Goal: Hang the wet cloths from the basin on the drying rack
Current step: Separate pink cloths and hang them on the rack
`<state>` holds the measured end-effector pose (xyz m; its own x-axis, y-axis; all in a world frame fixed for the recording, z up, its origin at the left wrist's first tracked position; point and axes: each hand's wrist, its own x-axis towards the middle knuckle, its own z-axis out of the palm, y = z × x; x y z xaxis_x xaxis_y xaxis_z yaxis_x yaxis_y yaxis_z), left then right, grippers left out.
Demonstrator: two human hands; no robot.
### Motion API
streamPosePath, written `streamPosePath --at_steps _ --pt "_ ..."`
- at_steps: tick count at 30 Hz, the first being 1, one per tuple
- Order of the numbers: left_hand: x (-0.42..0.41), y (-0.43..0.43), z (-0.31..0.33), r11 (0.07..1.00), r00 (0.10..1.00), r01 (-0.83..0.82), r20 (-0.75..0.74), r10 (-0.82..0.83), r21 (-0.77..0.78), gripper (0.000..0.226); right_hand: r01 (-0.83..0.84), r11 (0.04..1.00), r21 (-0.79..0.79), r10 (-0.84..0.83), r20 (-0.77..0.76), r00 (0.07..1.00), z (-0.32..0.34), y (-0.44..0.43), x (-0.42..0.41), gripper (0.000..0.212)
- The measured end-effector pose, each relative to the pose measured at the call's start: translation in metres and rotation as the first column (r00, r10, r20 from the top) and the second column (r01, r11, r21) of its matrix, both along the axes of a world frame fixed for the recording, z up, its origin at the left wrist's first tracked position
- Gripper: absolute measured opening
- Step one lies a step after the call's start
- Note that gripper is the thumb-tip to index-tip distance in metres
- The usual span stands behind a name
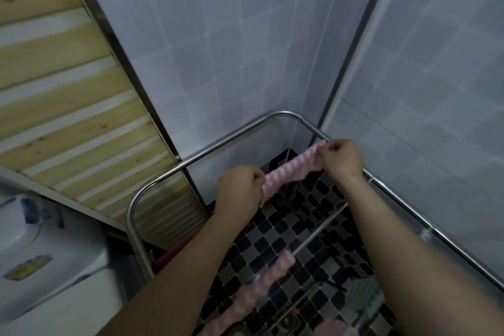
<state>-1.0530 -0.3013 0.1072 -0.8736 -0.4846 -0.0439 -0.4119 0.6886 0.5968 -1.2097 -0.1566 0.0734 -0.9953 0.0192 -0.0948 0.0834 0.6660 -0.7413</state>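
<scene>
Nearest the camera, below both forearms, one pink striped cloth (261,284) is laid along a lower bar of the drying rack (218,144), while beyond it another pink-and-white cloth (289,172) is held stretched between the left hand (240,191) and the right hand (342,158), each pinching one end.

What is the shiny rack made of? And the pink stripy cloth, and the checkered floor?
Rack: looks like polished metal tube, probably stainless steel, because it is silvery with bright highlights.
Cloth: soft fabric, maybe fluffy microfibre. It sags limply, but the picture is too blurry to be sure.
Floor: small square mosaic tiles in black and grey, slightly glossy, likely ceramic or glass.
</scene>
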Motion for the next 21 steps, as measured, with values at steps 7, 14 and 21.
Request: streamPosePath --at_steps 7,14,21 --pt "0.000 0.001 -0.006 0.985 0.994 0.092 0.073 -0.082 -0.144 0.026 -0.184 0.924 0.337 0.256 -0.183 0.949 0.014 0.004 0.001 0.024" --pt "-0.002 0.006 -0.006 0.968 0.990 0.137 0.057 -0.128 -0.210 0.023 -0.392 0.718 0.575 0.590 -0.204 0.781 0.009 0.011 -0.003 0.014" --pt "0.003 0.009 -0.015 0.953 0.983 0.163 -0.046 -0.180 -0.255 0.013 -0.331 0.750 0.574 0.561 -0.285 0.778 0.003 0.013 -0.003 0.014"
